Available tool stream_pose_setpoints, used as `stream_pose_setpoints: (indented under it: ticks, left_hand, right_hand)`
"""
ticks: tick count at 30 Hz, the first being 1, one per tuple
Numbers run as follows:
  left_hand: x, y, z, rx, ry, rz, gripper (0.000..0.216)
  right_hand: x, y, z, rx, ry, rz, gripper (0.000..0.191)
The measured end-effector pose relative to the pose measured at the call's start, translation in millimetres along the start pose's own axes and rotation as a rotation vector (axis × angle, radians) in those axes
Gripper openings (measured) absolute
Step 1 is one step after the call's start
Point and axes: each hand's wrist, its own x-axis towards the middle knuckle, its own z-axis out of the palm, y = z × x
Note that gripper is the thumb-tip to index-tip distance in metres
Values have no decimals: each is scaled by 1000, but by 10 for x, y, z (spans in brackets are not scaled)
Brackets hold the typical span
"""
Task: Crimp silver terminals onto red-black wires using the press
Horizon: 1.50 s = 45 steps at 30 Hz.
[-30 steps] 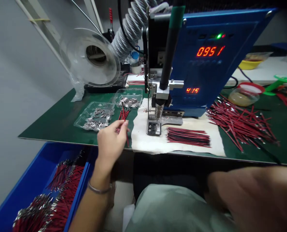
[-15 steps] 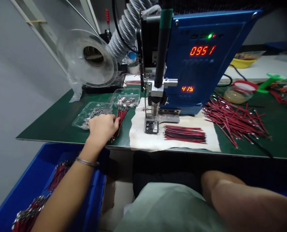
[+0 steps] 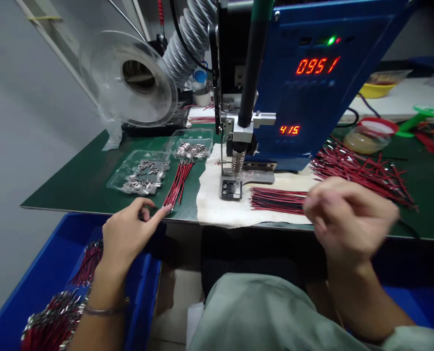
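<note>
Red wires [image 3: 178, 178] in a small bunch lie on the green table [image 3: 92, 180], long axis running from the front edge back toward the machine, tilted slightly right at the far end. Near end stops just short of the front edge. My left hand [image 3: 127, 234] sits at that edge, index fingertip [image 3: 165, 210] touching or nearly touching the near wire tips; hand is loose, nothing gripped. So the bunch lies straight ahead and slightly right of that finger, lengthwise away from me. My right hand [image 3: 343, 219] is blurred, raised over the front edge at the right end of the flat wire stack [image 3: 278, 199] on the white cloth [image 3: 217, 209]; fingers curled, can't tell if they pinch anything. Left hand is clearly nearer the bunch. Two clear trays of metal terminals [image 3: 140, 174] sit left of and behind the bunch. Soldering head [image 3: 238, 161] stands over a small fixture [image 3: 230, 188] on the cloth, blue control box [image 3: 311, 83] behind reads 0951. Loose wire pile [image 3: 363, 168] toward the right side. Blue bin [image 3: 56, 292] of finished wires below the front left corner. Clear spool [image 3: 136, 80] at the back left.
</note>
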Motion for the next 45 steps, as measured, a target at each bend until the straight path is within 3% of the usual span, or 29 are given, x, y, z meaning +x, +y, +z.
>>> stream_pose_setpoints:
  ticks: [1, 2, 6, 9, 12, 16, 19, 23, 28, 32, 40, 45]
  left_hand:
    - [-18, -41, 11, -13, -37, 2, 41]
    - [-22, -75, 21, -20, -68, 7, 42]
    - [30, -118, 44, -9, -120, 11, 44]
    - [61, -81, 48, 13, -114, 3, 45]
    - [89, -28, 29, 9, -59, 38, 46]
    - [248, 32, -75, -9, 137, 77, 44]
    - [418, 62, -189, 27, 193, 90, 45]
    - [497, 50, -262, 32, 135, 155, 42]
    - [364, -122, -169, -14, -94, 275, 38]
    - [264, -238, -60, -27, -245, 262, 43]
    - [243, -315, -38, -126, -299, 208, 41]
    - [262, -332, -9, -118, -269, 223, 39]
  right_hand:
    - [237, 36, 122, 22, 128, 65, 18]
    - [412, 76, 216, -31, 92, 70, 13]
    - [646, 214, 306, -273, -259, -27, 12]
    - [645, 289, 270, -369, -412, -66, 18]
    - [673, 333, 289, -393, -515, -69, 22]
    - [739, 336, 325, -388, -600, -67, 18]
    - [772, 322, 318, -385, -621, -78, 18]
    - [775, 318, 310, -387, -623, -83, 18]
    - [748, 325, 322, -400, -598, -104, 16]
    - [740, 316, 313, -404, -566, -101, 16]
    - [725, 304, 254, -374, -541, -65, 15]
    - [715, 264, 270, -338, -525, -79, 14]
